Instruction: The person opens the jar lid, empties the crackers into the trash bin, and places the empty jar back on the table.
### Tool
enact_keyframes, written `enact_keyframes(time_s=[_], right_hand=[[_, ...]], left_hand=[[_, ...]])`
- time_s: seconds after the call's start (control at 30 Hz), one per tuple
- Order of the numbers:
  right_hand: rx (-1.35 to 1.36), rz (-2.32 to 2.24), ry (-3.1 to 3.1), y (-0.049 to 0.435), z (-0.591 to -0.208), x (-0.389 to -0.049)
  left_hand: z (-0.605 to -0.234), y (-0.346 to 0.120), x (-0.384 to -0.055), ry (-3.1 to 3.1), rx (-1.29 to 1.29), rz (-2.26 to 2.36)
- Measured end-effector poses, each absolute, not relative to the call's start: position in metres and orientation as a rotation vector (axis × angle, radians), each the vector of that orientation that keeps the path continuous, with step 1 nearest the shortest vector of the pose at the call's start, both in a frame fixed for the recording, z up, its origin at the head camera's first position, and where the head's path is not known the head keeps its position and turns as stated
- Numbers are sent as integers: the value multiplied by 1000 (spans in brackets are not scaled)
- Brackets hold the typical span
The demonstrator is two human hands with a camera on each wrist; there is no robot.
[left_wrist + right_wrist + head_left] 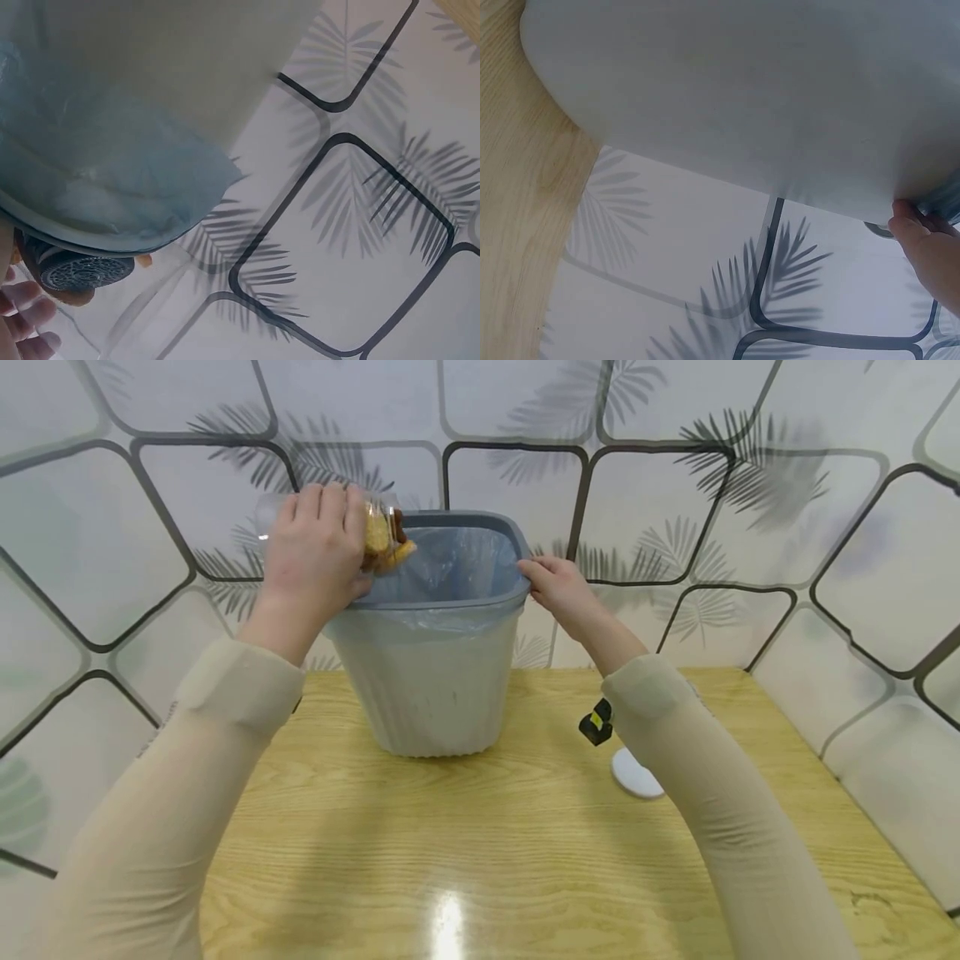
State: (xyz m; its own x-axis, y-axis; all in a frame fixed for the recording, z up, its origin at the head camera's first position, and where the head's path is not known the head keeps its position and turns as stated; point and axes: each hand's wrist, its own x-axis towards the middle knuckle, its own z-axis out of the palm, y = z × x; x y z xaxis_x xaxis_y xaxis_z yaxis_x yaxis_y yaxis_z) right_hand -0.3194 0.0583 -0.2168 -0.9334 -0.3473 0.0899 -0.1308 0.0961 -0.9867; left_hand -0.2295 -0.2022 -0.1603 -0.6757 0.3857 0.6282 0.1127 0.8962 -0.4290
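Observation:
My left hand [315,543] grips a clear jar [268,512] tipped on its side, its mouth at the left of the bin's rim. Yellow and brown snack pieces [378,533] lie at that mouth. A dark round patterned cookie [86,271] shows below the rim in the left wrist view, near my left fingers [34,319]. The pale waste bin [438,685] stands upright on the table with a bluish plastic liner [465,556] inside, folded over its grey rim. My right hand [562,593] pinches the rim's right side, also seen in the right wrist view.
On the wooden table [450,827], a white round lid [634,773] lies beside my right forearm. Behind it sits a small black object with a yellow mark [596,723], partly hidden by the sleeve. Leaf-patterned wall covering [517,477] rises at the back and sides.

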Motion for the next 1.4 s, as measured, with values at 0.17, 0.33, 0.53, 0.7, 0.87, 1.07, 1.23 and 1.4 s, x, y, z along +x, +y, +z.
enact_keyframes(time_s=[0.17,0.33,0.53,0.7,0.87,1.07,1.23,1.4], right_hand=[[-462,-1954,2183,58,-218,-319],[-473,-1963,2176,58,-218,-318],[-508,-1962,2195,56,-216,-317],[-505,-1966,2204,54,-217,-318],[-501,-1976,2198,53,-218,-318],[-499,-1968,2202,53,-218,-319],[-503,-1959,2203,53,-219,-319],[-508,-1957,2207,54,-219,-320]], left_hand=[[-165,-205,-230,-2220,-319,349],[-162,-200,-231,-2205,-259,173],[-160,-194,-233,-2278,-222,78],[-162,-191,-234,-2343,-144,-141],[-163,-188,-237,-2353,-132,-283],[-163,-181,-239,-2445,-9,-568],[-164,-178,-240,-2473,31,-685],[-165,-179,-243,-2463,-133,-470]])
